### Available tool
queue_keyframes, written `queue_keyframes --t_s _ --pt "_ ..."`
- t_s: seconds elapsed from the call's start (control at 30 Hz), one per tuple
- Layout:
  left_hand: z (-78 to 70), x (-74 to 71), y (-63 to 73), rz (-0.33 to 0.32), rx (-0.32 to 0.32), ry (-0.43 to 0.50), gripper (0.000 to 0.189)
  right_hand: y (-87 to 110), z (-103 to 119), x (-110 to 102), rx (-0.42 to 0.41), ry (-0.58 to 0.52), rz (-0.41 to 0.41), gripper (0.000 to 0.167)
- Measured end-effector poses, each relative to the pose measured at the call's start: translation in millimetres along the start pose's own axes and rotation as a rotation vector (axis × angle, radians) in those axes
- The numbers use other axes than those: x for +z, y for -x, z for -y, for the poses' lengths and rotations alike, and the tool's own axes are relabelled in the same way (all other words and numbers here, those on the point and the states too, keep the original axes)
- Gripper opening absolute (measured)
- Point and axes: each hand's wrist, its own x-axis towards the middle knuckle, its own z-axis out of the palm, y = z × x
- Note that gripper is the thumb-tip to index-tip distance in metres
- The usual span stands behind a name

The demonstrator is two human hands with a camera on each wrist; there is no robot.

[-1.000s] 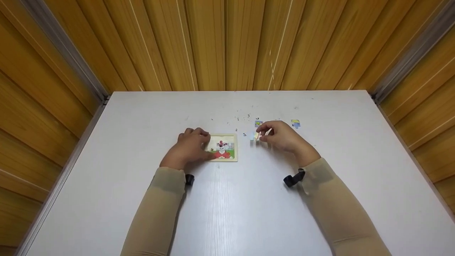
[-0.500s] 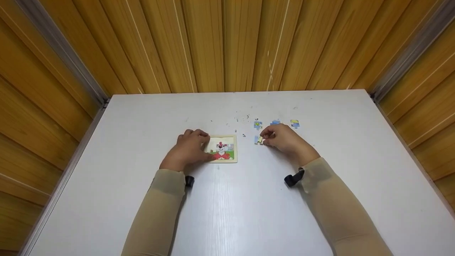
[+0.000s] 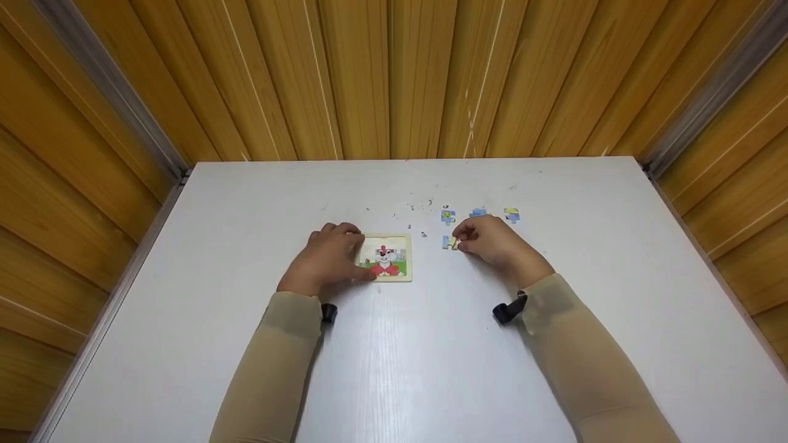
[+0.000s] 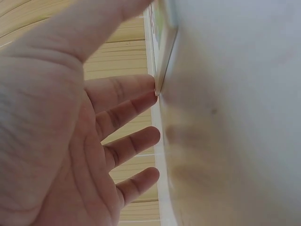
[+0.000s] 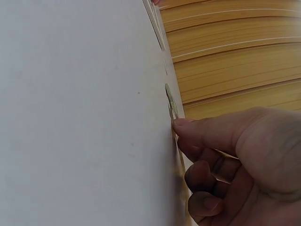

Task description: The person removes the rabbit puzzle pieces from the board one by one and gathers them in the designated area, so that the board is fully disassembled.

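In the head view a small square picture puzzle (image 3: 386, 259) in a pale wooden frame lies on the table, showing a red and white cartoon animal. My left hand (image 3: 329, 255) rests at its left side, thumb across the lower left part and index finger at the upper left corner. The left wrist view shows those fingers (image 4: 124, 146) nearly straight, the index tip touching the frame's edge (image 4: 165, 56). To the right, my right hand (image 3: 492, 240) pinches a blue and yellow puzzle piece (image 3: 447, 243) between thumb and fingertips, close over the table; the fingertips hide part of it.
Behind the right hand lie several loose puzzle pieces: one blue and green (image 3: 448, 216), one blue (image 3: 478, 212), one yellow and blue (image 3: 511, 215). Dark specks mark the white table (image 3: 394, 369). Wood-look panels (image 3: 394, 80) stand behind it and at both sides.
My right hand has moved slightly right and toward me with the pinched piece, so the blue piece behind it shows. The left hand stays at the puzzle frame.
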Motion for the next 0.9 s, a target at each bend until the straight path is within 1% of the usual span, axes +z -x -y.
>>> queue_keyframes --t_s 0.1,0.2,0.37,0.43,0.57,0.63,0.77,0.9 --pt "-0.7 -0.4 0.3 0.001 0.005 0.012 0.088 0.4 0 -1 0.006 -0.015 -0.009 0.023" --pt "-0.6 -0.4 0.3 -0.003 0.027 0.003 0.089 0.2 1 -1 0.01 -0.028 -0.039 0.025" --pt "-0.6 -0.4 0.9 -0.006 0.037 -0.011 0.091 0.4 12 2 0.007 -0.058 -0.09 0.026" --pt "-0.5 -0.8 1.0 -0.012 0.035 -0.015 0.092 0.6 20 4 -0.017 -0.07 -0.109 0.027" --pt "0.4 -1.7 0.7 -0.022 0.04 -0.018 0.092 -0.1 39 11 -0.097 -0.092 -0.128 0.028" --pt "1.1 -1.2 0.1 -0.021 0.035 -0.014 0.093 -1.1 49 16 -0.119 -0.119 -0.112 0.029" --pt "2.2 1.4 -0.4 -0.015 0.016 -0.004 0.094 -5.1 67 28 -0.142 -0.203 -0.05 0.033" --pt "2.4 5.1 -2.0 -0.017 0.015 -0.005 0.092 -10.8 84 38 -0.159 -0.281 0.0 0.036"
